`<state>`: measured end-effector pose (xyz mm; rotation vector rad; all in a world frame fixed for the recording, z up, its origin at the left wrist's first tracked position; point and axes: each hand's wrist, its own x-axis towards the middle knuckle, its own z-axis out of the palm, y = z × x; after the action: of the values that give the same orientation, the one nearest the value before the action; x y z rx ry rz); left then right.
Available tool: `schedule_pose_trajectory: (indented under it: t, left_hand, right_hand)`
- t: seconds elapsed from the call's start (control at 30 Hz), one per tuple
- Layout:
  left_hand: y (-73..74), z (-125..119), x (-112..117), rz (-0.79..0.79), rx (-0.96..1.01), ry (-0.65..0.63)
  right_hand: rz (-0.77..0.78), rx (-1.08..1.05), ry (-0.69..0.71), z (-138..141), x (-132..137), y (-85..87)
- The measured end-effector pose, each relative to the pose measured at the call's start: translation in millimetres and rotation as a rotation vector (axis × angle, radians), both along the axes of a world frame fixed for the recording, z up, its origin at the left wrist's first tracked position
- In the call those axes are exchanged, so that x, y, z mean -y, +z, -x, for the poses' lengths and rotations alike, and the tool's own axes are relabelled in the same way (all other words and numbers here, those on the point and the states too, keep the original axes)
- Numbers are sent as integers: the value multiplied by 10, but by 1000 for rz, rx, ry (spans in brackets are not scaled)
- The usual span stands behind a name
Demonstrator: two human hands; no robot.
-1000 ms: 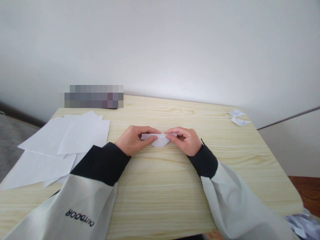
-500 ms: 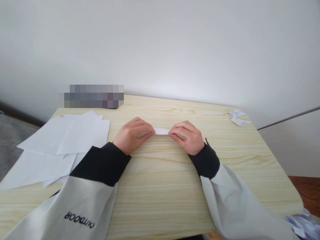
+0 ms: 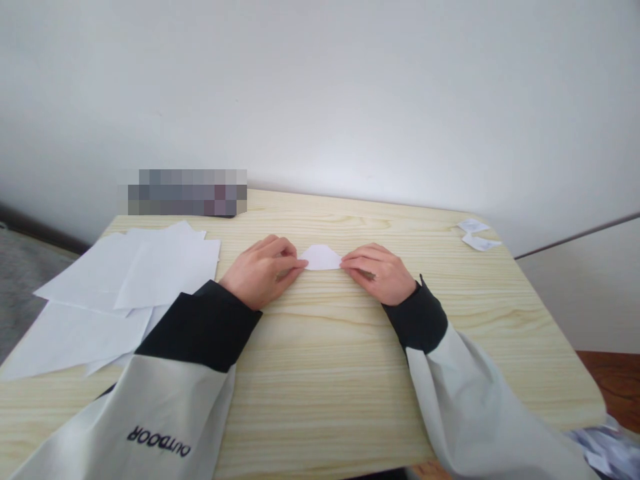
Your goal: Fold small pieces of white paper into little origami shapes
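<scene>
A small piece of white paper (image 3: pixel 321 257) with slanted sides and a flat top is stretched between my two hands over the middle of the table. My left hand (image 3: pixel 265 268) pinches its left corner between thumb and fingers. At the opposite corner, the fingertips of my right hand (image 3: pixel 379 271) are closed on the paper. The parts of the paper under my fingertips are hidden.
Several white paper sheets (image 3: pixel 165 273) overlap at the left of the wooden table (image 3: pixel 320 373). Folded paper pieces (image 3: pixel 477 241) lie near the far right corner. A blurred-out object (image 3: pixel 185 197) stands at the back left, before the white wall (image 3: pixel 350 100). Crumpled pieces (image 3: pixel 607 453) show at lower right.
The paper now shows a taller, wider face than the thin strip visible before. My hands are slightly farther apart, the right one having shifted a little to the right.
</scene>
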<state>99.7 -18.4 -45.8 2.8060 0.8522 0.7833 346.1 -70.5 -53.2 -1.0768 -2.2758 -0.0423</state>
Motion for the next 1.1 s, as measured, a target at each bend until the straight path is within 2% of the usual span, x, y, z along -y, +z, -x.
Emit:
schedule_pose_trajectory:
  t: [0.23,0.57,0.8,0.97,1.1]
  left_hand:
    - [-32,23,-34,-33,2,-26]
    - [26,8,25,-91,-128,96]
    - [-18,-62,76,-89,-105,156]
    - [-39,-76,64,-50,-84,158]
    - [-39,-90,61,-59,-97,168]
  right_hand:
    - [1,32,-119,41,16,-16]
    - [55,81,-117,34,8,-40]
    - [112,-7,-52,152,16,-61]
    - [143,-121,-139,165,12,-59]
    - [186,-161,-130,168,14,-54]
